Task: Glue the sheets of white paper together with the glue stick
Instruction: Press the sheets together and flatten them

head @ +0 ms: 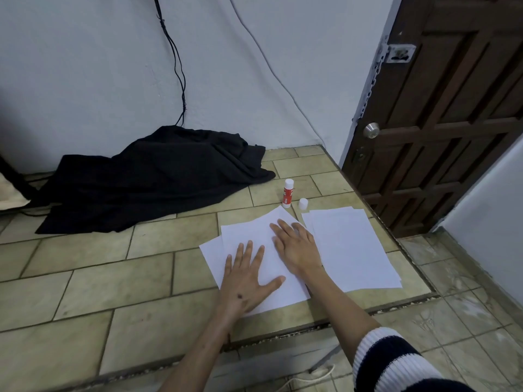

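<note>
2 flat, open hands, left hand (pixel 245 281) and right hand (pixel 296 244), grip nothing; I see them pressing overlapped white paper sheets (pixel 254 236) beside an uncapped red-and-white glue stick (pixel 287 193).

The flat rectangular paper sheets (pixel 353 250) are white, the cylindrical plastic glue stick (pixel 287 193) red with white ends, the crumpled cloth (pixel 147 179) black, the tiled table (pixel 113 264) beige-olive with dark grout, the ribbed sleeve (pixel 396 360) navy-and-white striped.
</note>
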